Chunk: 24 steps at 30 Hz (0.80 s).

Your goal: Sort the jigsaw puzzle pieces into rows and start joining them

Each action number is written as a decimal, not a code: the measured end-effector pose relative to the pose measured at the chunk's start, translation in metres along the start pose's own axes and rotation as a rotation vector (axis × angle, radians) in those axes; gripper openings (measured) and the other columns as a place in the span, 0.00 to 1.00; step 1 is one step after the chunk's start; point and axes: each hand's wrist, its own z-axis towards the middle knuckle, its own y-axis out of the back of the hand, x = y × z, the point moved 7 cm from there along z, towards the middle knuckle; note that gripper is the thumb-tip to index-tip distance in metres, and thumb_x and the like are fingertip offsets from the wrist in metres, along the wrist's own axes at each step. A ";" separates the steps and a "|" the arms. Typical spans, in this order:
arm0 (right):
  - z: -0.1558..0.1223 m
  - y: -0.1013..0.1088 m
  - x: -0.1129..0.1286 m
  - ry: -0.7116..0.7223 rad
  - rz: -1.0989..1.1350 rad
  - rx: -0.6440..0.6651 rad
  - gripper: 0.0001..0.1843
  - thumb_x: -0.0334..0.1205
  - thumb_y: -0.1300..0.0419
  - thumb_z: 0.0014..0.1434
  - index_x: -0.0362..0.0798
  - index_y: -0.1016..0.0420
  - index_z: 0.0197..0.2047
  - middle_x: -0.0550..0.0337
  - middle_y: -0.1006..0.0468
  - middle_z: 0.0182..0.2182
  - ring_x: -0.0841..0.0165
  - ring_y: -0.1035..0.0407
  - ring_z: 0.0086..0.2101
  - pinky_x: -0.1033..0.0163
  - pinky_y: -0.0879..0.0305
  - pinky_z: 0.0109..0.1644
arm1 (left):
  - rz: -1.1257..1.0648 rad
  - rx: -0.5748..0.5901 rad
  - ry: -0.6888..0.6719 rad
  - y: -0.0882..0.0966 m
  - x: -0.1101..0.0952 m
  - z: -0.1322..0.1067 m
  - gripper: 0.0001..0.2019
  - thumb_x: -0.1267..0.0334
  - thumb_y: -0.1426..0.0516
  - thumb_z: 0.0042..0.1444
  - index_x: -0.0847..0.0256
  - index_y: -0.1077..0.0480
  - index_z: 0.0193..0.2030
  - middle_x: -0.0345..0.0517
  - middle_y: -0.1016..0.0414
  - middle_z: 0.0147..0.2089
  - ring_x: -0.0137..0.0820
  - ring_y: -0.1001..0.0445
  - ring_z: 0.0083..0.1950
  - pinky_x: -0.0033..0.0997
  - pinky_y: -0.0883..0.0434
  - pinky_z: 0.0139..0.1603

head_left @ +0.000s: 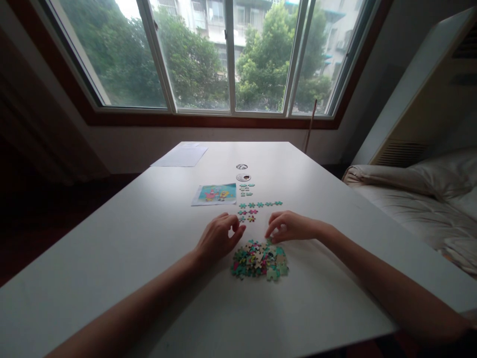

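A loose heap of jigsaw puzzle pieces, mostly green and cream with bits of pink, lies on the white table. At the heap's far edge my right hand pinches a pale green puzzle piece between thumb and fingertips. My left hand rests to the left of the heap, its fingers loosely bent and the thumb apart, with nothing seen in it. Beyond the hands, sorted pieces sit in short rows: a green row, pink-and-green pieces nearer me, and more green pieces farther off.
A cartoon picture sheet lies left of the rows. Two small round objects sit farther back. Papers lie at the far left corner. A window faces the table, and a cushioned seat stands to the right.
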 end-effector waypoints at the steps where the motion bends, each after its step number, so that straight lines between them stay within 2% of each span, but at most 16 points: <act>1: 0.000 -0.001 0.000 -0.012 -0.002 -0.001 0.12 0.43 0.38 0.47 0.49 0.23 0.37 0.60 0.31 0.32 0.76 0.38 0.26 0.70 0.39 0.31 | 0.003 0.005 0.002 0.000 0.000 0.000 0.10 0.62 0.50 0.55 0.61 0.40 0.24 0.40 0.38 0.24 0.28 0.37 0.27 0.26 0.40 0.28; 8: 0.001 0.000 -0.001 -0.085 0.017 -0.041 0.08 0.41 0.39 0.48 0.45 0.28 0.31 0.63 0.31 0.26 0.75 0.38 0.27 0.70 0.42 0.29 | 0.008 0.056 0.016 -0.004 -0.003 -0.002 0.09 0.61 0.49 0.54 0.61 0.38 0.25 0.40 0.37 0.26 0.28 0.37 0.26 0.26 0.40 0.28; 13: 0.009 0.004 0.002 -0.122 0.216 -0.297 0.10 0.43 0.40 0.50 0.44 0.30 0.30 0.64 0.30 0.24 0.76 0.38 0.25 0.69 0.44 0.27 | -0.032 0.056 -0.013 -0.004 -0.010 -0.003 0.09 0.62 0.49 0.54 0.61 0.36 0.25 0.41 0.36 0.25 0.29 0.36 0.28 0.27 0.39 0.30; 16: 0.013 -0.001 0.003 -0.149 0.400 -0.420 0.13 0.44 0.39 0.48 0.44 0.32 0.33 0.64 0.30 0.21 0.76 0.38 0.22 0.69 0.43 0.25 | -0.072 0.067 -0.024 -0.005 -0.016 -0.004 0.09 0.61 0.49 0.54 0.61 0.35 0.26 0.41 0.35 0.26 0.29 0.35 0.29 0.27 0.38 0.31; 19: 0.014 -0.007 0.006 -0.160 0.533 -0.482 0.13 0.44 0.38 0.47 0.44 0.33 0.33 0.64 0.29 0.21 0.75 0.35 0.23 0.68 0.40 0.26 | -0.131 0.073 -0.026 -0.005 -0.021 -0.004 0.08 0.62 0.48 0.54 0.61 0.33 0.26 0.41 0.34 0.25 0.28 0.35 0.29 0.26 0.38 0.31; 24: 0.015 -0.011 0.012 -0.147 0.613 -0.510 0.13 0.43 0.38 0.47 0.44 0.33 0.34 0.62 0.26 0.23 0.73 0.31 0.25 0.66 0.36 0.29 | -0.206 0.065 0.014 -0.005 -0.021 -0.002 0.11 0.62 0.49 0.55 0.62 0.33 0.25 0.39 0.34 0.24 0.26 0.36 0.26 0.24 0.39 0.29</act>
